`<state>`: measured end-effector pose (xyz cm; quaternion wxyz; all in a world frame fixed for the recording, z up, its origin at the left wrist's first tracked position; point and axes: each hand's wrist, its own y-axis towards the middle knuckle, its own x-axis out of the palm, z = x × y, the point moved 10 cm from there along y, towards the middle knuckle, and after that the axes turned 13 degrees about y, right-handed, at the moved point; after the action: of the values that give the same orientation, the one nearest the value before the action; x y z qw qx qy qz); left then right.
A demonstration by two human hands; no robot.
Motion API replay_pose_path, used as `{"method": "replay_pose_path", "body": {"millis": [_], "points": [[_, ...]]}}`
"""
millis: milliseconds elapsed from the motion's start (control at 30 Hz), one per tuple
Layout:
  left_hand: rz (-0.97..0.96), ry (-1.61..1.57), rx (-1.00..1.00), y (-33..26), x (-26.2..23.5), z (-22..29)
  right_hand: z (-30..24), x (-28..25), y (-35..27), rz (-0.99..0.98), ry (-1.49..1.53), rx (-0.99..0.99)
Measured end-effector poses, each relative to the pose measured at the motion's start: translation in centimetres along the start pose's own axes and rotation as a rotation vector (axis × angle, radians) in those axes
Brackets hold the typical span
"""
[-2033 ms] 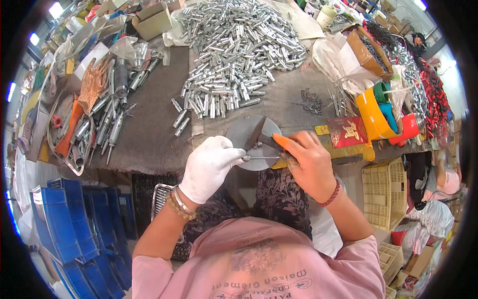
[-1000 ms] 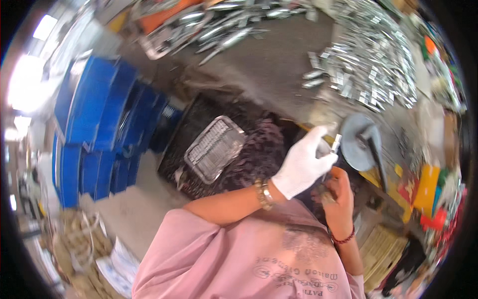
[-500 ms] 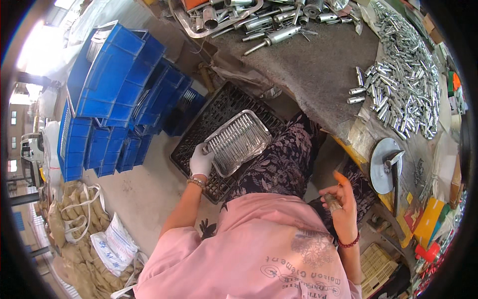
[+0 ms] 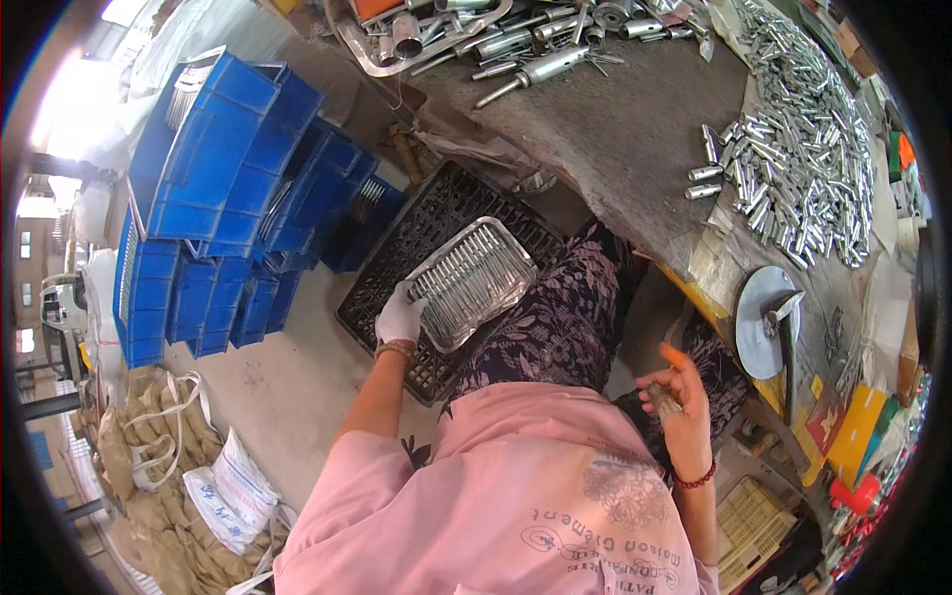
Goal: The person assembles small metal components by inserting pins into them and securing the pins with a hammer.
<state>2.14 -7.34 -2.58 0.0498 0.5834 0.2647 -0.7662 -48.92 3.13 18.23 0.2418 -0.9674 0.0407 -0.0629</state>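
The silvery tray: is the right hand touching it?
No, the right hand is well apart, while the white-gloved left hand is at the silvery tray.

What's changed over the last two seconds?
The view has swung left. The gloved left hand has moved left from the grey disc to the edge of the metal tray; whether it has released its metal piece isn't clear. The right hand has come away from the disc, loosely open. The metal pile and blue bins look unchanged.

The tray [image 4: 511, 285] of rods [image 4: 462, 270] lies on the crate [image 4: 441, 193], right of stacked bins [image 4: 213, 159].
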Motion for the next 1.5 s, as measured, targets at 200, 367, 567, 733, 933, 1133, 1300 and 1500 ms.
{"method": "replay_pose_path", "body": {"millis": [200, 367, 567, 733, 933, 1133, 1300, 1500], "points": [[0.066, 0.039, -0.008, -0.6, -1.8, 1.6, 0.4, -0.8, 0.0, 0.022, 0.016, 0.034], [0.307, -0.473, 0.058, 0.6, -7.4, 4.0, 1.0, -1.9, -0.6, 0.007, 0.06, 0.023], [0.299, -0.705, 0.382, -3.6, -21.5, 23.4, -1.2, -1.1, -1.4, -0.018, 0.032, -0.087], [0.191, -0.546, 1.133, -15.1, -23.3, 44.4, -4.3, -1.9, -3.1, 0.084, -0.062, -0.184], [0.377, 0.154, 1.221, -16.9, -20.7, 51.0, -9.3, -5.6, -7.2, 0.194, -0.244, -0.506], [0.213, 0.094, 1.194, -14.9, -19.4, 51.3, -13.2, -17.7, -13.0, 0.66, -0.34, -0.617], [-0.416, -0.631, 0.885, -15.9, -18.6, 50.6, -13.5, -31.2, -13.2, 1.153, -0.729, -0.466], [-0.611, -0.766, 0.921, -21.1, -17.2, 50.1, -11.9, -38.0, -8.7, 1.17, -0.743, -0.196]]}}
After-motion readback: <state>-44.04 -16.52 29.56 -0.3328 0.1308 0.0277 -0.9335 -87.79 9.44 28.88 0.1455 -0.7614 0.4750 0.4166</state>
